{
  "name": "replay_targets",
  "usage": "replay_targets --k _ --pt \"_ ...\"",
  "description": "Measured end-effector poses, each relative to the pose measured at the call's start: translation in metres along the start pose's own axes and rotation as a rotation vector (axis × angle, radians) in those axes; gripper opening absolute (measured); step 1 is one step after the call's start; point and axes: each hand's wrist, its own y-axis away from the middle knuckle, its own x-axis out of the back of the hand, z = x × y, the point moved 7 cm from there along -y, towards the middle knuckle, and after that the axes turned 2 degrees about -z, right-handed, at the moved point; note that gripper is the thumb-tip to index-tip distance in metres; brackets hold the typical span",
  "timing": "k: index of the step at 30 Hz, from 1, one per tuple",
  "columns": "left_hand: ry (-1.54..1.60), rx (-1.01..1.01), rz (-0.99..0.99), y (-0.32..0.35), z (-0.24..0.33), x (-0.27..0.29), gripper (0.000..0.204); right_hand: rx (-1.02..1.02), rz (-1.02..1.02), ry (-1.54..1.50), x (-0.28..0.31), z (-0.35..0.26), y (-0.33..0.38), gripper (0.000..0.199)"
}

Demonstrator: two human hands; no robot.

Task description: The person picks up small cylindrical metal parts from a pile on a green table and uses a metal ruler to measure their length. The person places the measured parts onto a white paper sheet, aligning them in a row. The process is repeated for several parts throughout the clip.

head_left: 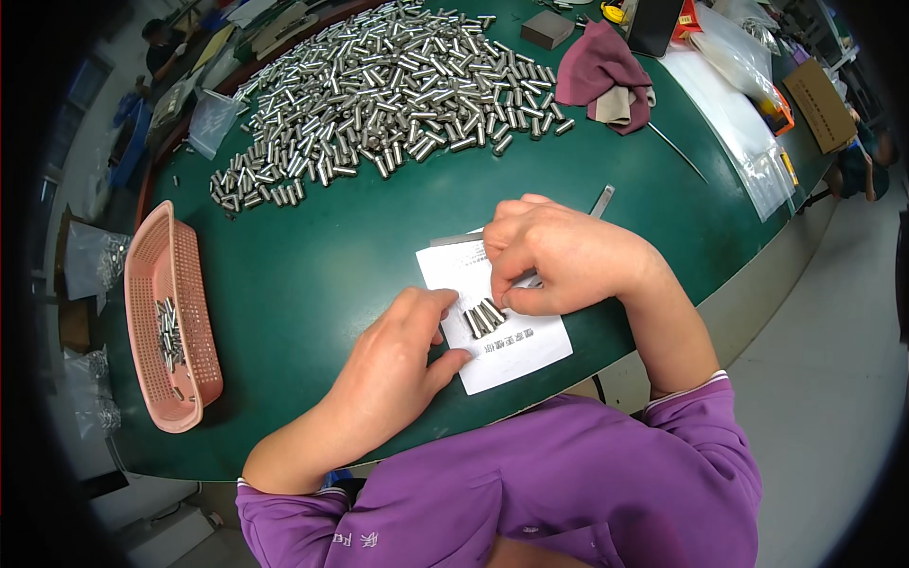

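A row of several short metal pins (485, 319) lies side by side on a white printed sheet of paper (507, 370). My left hand (393, 341) rests at the sheet's left edge, its thumb apart from the curved fingers and nothing in its grasp. Over the sheet's right side, my right hand (563, 251) is closed, thumb and forefinger tips against the right end of the row. What its curled fingers hold, if anything, is hidden. Behind that hand shows the end of a flat metal strip (603, 201). A grey flat bar (455, 240) lies across the sheet's far edge.
A big heap of metal pins (379, 90) covers the table's far side. On the left stands a pink basket (206, 350) with some pins inside. Far right are a maroon cloth (598, 64), a thin rod (678, 151), a grey block (547, 30) and plastic bags (734, 123).
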Motion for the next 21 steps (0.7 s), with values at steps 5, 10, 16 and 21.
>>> replay_targets --k 5,10,16,21 --pt "0.055 0.016 0.028 0.000 -0.004 -0.003 0.068 0.019 -0.018 -0.002 -0.003 -0.003 -0.002 0.007" --pt "0.074 -0.007 0.053 0.000 -0.005 -0.009 0.077 -0.018 -0.052 -0.031 -0.005 -0.008 -0.005 0.023" --pt "0.024 -0.080 0.140 -0.005 -0.007 -0.019 0.084 0.035 -0.014 0.048 -0.012 -0.010 -0.007 0.025" --pt "0.023 -0.090 0.197 -0.010 -0.013 -0.016 0.085 0.009 0.051 0.095 -0.008 -0.008 -0.008 0.024"
